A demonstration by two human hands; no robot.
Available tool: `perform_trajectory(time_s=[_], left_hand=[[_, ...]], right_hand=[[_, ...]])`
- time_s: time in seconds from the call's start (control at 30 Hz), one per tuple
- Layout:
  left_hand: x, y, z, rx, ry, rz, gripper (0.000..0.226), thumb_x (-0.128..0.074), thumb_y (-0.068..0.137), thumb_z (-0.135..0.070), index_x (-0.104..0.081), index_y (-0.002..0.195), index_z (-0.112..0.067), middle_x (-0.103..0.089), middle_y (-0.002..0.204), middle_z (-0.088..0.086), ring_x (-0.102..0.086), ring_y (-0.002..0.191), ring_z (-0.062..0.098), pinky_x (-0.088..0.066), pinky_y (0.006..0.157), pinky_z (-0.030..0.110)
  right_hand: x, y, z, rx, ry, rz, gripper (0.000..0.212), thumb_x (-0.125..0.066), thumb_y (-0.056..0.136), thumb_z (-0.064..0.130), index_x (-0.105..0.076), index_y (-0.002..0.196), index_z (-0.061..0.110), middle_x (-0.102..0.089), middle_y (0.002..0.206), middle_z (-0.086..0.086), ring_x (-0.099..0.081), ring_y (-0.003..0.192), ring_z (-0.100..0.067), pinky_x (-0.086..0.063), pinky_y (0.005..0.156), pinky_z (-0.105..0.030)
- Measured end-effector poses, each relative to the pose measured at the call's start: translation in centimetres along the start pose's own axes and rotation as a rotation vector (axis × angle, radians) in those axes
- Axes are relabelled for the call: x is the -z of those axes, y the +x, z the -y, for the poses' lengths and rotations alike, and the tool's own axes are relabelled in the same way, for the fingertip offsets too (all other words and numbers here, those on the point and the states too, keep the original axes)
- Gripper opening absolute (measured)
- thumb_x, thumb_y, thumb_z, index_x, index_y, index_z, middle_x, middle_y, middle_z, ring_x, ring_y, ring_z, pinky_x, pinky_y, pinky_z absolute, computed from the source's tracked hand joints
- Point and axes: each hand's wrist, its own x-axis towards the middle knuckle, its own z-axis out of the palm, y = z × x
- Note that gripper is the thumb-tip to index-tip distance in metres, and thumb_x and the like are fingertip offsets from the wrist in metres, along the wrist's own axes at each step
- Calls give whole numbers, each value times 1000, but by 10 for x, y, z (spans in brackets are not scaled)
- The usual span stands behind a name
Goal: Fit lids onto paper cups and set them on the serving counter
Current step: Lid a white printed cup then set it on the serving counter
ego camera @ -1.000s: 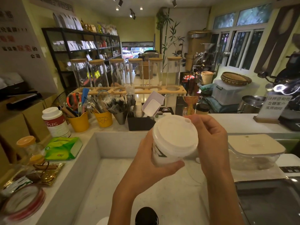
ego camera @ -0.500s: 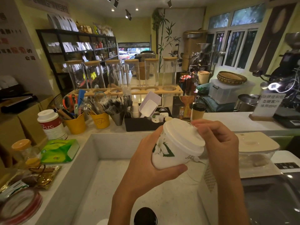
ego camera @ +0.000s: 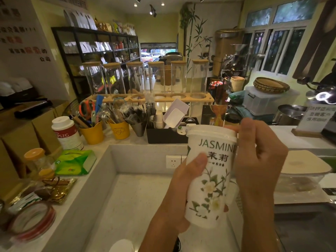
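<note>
Head view: my left hand grips the cup, right hand pinches the lid, seemingly seated; only placing it on the counter is left.

Yellow-green walls; a black shelf unit stands beyond the hands to their left, windows beyond to their right, spotlights overhead.

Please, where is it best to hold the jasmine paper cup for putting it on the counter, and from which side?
Grip the cup round its printed wall, below the lid, from the side. It is upright and narrows downward, so a side grip spares the lid.
</note>
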Motion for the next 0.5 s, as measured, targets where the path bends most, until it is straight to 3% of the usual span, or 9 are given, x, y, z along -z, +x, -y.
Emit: perform_trajectory(time_s=[0.1, 0.27, 0.33, 0.4, 0.5], left_hand=[[-5, 5, 0, -11, -43, -37, 85, -87, 56, -57, -65, 121, -7, -75, 95, 16, -74, 75, 26, -60, 60, 37], [3, 11, 0, -72, -13, -133, 100, -89, 46, -62, -62, 123, -5, -75, 95, 19, -74, 74, 28, -60, 61, 37], [9, 15, 3, -254, 191, -201, 86, -85, 55, -63, -62, 122, -15, -75, 103, 14, -75, 85, 28, -61, 67, 40], [18, 25, 5, -515, 526, -293, 76, -81, 65, -53, -57, 129, -20, -71, 115, 6, -71, 103, 24, -60, 83, 36], [34, 43, 6, -804, 920, -342, 88, -81, 68, -46, -47, 136, -4, -61, 123, 5, -61, 113, 13, -51, 94, 21]], right_hand=[[-13, 5, -2, -93, 34, -78, 37, -43, 101, 35, -60, 69, 29, -56, 58, 3, -55, 55, -16, -41, 49, -27], [-32, 6, -9, -261, 193, -115, 47, -46, 100, 30, -65, 62, 11, -57, 56, -19, -53, 50, -25, -41, 49, -24], [-33, 6, -13, -408, 346, -38, 45, -48, 99, 31, -68, 62, 15, -61, 64, -23, -54, 56, -33, -44, 57, -30], [-26, 5, -20, -617, 609, 129, 37, -51, 93, 38, -71, 68, 18, -70, 78, -12, -65, 72, -26, -49, 71, -36], [-14, 3, -28, -764, 783, 368, 33, -47, 90, 41, -70, 87, 17, -72, 116, -3, -65, 112, -23, -47, 96, -43]])
